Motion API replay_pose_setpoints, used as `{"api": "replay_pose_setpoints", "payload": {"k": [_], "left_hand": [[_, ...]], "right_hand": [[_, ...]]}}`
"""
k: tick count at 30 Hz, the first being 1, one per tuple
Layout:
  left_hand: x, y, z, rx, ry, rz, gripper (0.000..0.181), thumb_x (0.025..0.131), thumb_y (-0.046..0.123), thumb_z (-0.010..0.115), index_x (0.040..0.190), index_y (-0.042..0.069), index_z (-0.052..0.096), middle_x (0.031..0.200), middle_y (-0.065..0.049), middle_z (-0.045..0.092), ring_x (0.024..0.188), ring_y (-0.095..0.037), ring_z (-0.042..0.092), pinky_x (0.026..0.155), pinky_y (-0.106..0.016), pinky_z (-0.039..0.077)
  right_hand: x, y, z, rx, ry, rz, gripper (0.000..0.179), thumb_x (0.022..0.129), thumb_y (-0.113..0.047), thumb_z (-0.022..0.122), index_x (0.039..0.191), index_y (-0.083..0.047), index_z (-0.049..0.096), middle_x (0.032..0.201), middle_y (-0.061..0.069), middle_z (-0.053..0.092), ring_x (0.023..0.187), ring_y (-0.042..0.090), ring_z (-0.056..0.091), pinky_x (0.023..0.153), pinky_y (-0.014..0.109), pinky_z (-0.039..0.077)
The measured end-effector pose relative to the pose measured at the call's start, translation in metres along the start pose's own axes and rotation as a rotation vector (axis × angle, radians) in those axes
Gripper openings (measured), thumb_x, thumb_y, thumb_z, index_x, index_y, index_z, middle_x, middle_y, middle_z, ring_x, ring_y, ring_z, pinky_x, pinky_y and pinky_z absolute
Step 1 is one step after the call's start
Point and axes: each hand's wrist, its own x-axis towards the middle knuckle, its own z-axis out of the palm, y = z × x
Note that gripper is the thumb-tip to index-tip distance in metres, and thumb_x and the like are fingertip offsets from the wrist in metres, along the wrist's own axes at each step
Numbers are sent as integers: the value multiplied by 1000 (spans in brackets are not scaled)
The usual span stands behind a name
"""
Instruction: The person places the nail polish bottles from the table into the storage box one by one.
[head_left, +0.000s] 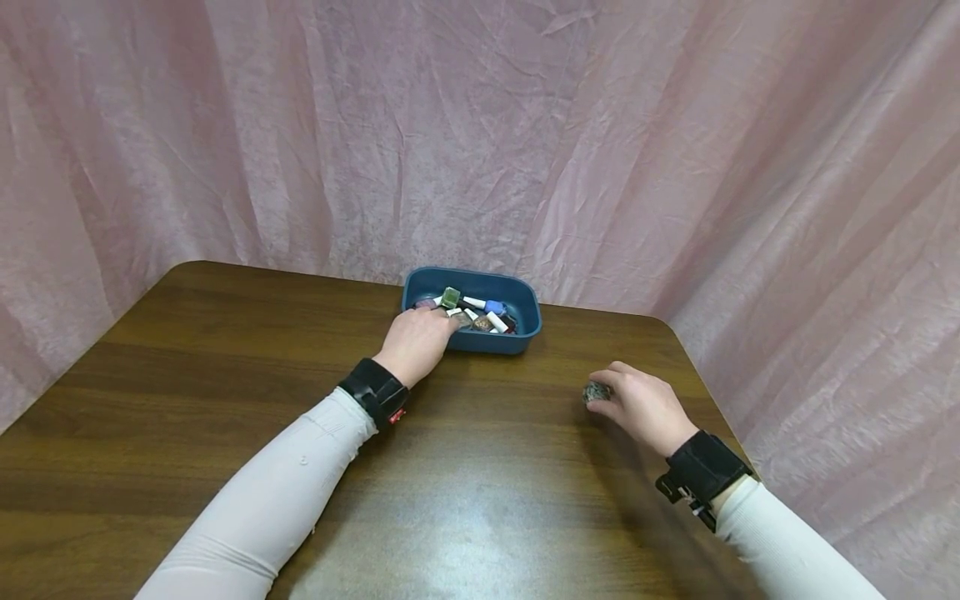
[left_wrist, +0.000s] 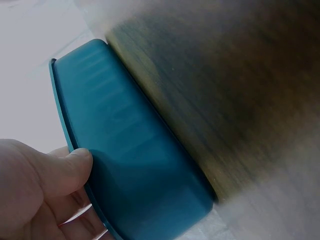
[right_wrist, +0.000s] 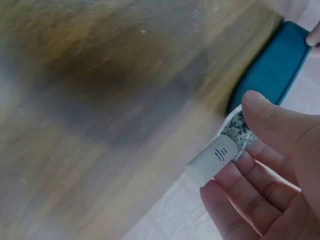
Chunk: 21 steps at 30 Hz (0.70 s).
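Observation:
A nail polish bottle point(right_wrist: 212, 159) with a white cap and black-and-white speckled polish is pinched between the thumb and fingers of my right hand point(head_left: 643, 403), over the right part of the table. Its cap points away from the palm in the right wrist view. At the back of the table stands a blue plastic bin point(head_left: 491, 342) holding several nail polish bottles, among them a green one point(head_left: 450, 297) and a blue one point(head_left: 495, 307). My left hand point(head_left: 422, 343) grips the bin's near left rim, thumb pressed on the outer wall point(left_wrist: 125, 135) and fingers inside.
The brown wooden table point(head_left: 465, 467) carries the bin near its back edge. A pink curtain point(head_left: 465, 150) hangs close behind the table and along its right side. Black camera straps point(head_left: 372, 392) are on both wrists.

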Motion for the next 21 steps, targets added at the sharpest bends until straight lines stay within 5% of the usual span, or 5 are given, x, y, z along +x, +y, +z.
{"api": "replay_pose_setpoints", "payload": {"k": [21], "left_hand": [[1,0,3,6,16,3,28,109,1,61,116,15,84,104,-9,82,94,-31,75,76,-50,63]], "right_hand": [[52,-28,2,33,14,-45,38,90,-19,94,123,-6,81,107,6,73,85,18,68,72,43,59]]}}
